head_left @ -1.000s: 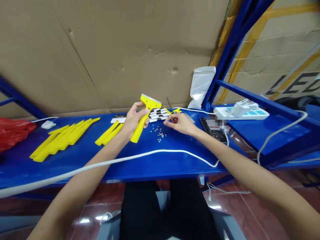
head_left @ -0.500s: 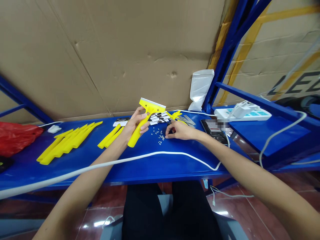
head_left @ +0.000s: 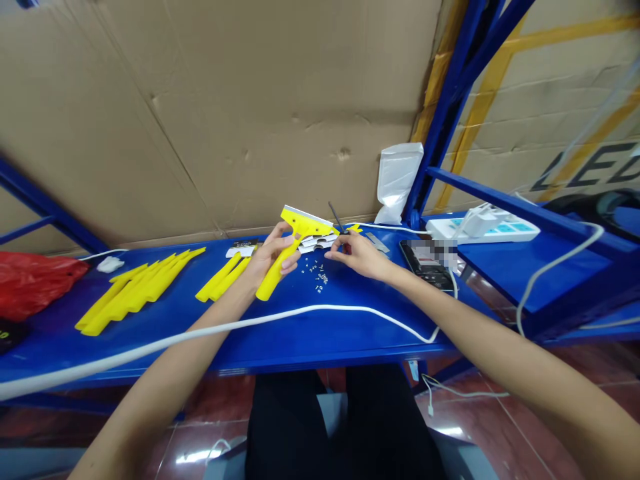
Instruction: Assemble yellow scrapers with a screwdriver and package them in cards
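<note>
A yellow scraper with a T-shaped head and a pale strip along its top edge is tilted up in my left hand. The fingers close round the upper part of its handle. My right hand is pinched at the scraper head's right end. From its fingers a thin dark rod-like tool slants up and left; its lower part is hidden. Small screws and nuts lie scattered on the blue shelf below the hands. Behind the scraper are white-and-black packets, partly covered.
Yellow handles lie in a larger group and a smaller one at left. A white cable crosses in front. At right are a phone, metal strips and a power strip. A red bag sits far left.
My right hand has risen from beside the scattered screws to the scraper head's right end, and the dark tool now points upward. The scraper has tilted, its right end lower.
</note>
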Action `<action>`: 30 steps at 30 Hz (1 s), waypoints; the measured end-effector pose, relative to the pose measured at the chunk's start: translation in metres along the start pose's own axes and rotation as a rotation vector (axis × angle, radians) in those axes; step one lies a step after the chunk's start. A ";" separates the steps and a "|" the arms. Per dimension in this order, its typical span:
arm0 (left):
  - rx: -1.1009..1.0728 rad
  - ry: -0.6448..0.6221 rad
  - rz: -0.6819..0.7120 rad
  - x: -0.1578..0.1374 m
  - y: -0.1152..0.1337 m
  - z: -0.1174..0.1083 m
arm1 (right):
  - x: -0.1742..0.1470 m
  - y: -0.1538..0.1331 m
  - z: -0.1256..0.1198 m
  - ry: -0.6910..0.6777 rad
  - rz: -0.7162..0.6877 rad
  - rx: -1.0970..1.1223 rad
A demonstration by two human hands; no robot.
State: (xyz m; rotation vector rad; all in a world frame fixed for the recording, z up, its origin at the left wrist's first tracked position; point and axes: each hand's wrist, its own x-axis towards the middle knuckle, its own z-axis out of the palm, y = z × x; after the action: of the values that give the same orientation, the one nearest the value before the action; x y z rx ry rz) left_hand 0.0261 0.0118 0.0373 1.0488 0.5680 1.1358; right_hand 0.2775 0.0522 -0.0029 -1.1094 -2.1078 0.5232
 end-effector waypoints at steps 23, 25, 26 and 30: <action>0.093 0.122 -0.181 0.012 -0.033 0.004 | -0.006 -0.010 0.003 0.297 -0.017 0.091; 0.095 0.126 -0.185 0.012 -0.032 0.005 | -0.006 -0.008 0.003 0.280 -0.002 0.070; 0.097 0.128 -0.185 0.012 -0.031 0.005 | -0.005 -0.008 0.003 0.274 0.001 0.062; 0.098 0.130 -0.175 0.011 -0.032 0.006 | -0.005 -0.007 0.003 0.274 0.008 0.053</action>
State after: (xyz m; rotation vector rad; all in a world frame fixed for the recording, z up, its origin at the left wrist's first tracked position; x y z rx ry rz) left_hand 0.0496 0.0183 0.0131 0.9925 0.8097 1.0351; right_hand 0.2730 0.0441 -0.0026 -1.0935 -1.8437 0.4030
